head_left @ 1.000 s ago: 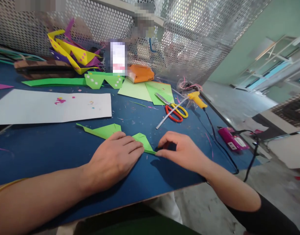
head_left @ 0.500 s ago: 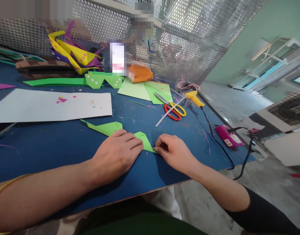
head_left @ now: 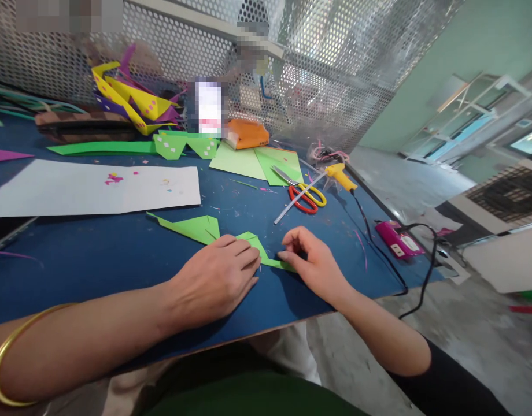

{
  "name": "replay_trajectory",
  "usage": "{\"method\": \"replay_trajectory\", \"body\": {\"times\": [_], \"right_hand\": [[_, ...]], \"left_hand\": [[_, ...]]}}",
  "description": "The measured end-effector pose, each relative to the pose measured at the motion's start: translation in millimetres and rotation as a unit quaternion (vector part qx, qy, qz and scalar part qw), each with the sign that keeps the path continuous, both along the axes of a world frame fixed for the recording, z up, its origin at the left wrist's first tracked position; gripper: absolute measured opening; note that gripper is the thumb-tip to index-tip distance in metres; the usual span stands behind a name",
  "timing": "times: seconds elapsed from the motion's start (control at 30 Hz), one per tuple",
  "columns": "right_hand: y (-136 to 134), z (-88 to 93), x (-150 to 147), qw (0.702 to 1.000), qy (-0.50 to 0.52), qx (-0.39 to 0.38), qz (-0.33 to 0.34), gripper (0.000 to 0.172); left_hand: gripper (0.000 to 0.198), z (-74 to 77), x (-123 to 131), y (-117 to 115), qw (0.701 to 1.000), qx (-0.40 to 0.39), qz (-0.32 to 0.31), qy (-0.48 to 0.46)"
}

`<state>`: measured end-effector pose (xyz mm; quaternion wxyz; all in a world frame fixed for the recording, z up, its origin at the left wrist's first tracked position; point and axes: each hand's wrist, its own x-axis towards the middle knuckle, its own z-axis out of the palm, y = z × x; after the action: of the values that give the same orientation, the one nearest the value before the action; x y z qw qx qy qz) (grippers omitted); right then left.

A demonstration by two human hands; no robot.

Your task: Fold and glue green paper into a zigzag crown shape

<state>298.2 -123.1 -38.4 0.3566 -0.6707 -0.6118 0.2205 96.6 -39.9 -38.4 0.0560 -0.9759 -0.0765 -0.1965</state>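
My left hand (head_left: 220, 277) lies over the middle of a light green folded paper cutout (head_left: 196, 229), fingers together and bent, pinning it to the blue table. The cutout has pointed shapes and a thin strip at each end; its centre is hidden beneath the fingers. At its right end, my right hand (head_left: 311, 263) hovers beside the narrow strip, thumb and forefinger apart with a gap between them. Part of that strip passes behind the right thumb. Beyond the hands lie scissors (head_left: 308, 196) with one red and one yellow handle.
A yellow glue gun (head_left: 342, 176) with a clear glue stick lies at the right, its black cord reaching a magenta power strip (head_left: 398, 238). White paper (head_left: 92, 193) is on the left. Green paper glasses (head_left: 168, 145), an orange packet (head_left: 247, 134) and a perforated metal screen (head_left: 183, 43) are behind.
My right thumb and forefinger have come apart and moved away from the strip's end, which now shows more to the right. My left hand stays on the cutout, shifted slightly right.
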Motion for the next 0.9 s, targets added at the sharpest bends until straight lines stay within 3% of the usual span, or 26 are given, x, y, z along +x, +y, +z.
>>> {"method": "replay_trajectory", "body": {"times": [0.1,0.23,0.37,0.7,0.8,0.9], "right_hand": [[-14,-0.5,-1,0.994,-0.045,0.101,-0.011,0.014],[-30,-0.2,-14,0.964,-0.19,0.178,0.058,0.025],[-35,-5.0,-25,0.933,-0.287,0.204,0.08,0.03],[-33,-9.2,-31,0.879,-0.405,0.217,0.122,0.034],[-34,-9.3,-31,0.881,-0.398,0.223,0.124,0.035],[-34,-9.7,-26,0.919,-0.319,0.205,0.103,0.033]], "left_hand": [[0.024,0.9,0,-2,1.0,-0.004,0.006,0.013],[0.024,0.3,-2,-2,1.0,-0.011,0.011,0.022],[0.025,-0.6,-3,-2,1.0,-0.012,0.01,0.02],[0.023,-4.0,-2,-5,0.999,0.011,0.003,-0.03],[0.023,-5.5,-2,-5,1.0,0.01,-0.006,-0.02],[0.024,-4.9,-1,-4,1.0,0.012,-0.007,0.015]]}}
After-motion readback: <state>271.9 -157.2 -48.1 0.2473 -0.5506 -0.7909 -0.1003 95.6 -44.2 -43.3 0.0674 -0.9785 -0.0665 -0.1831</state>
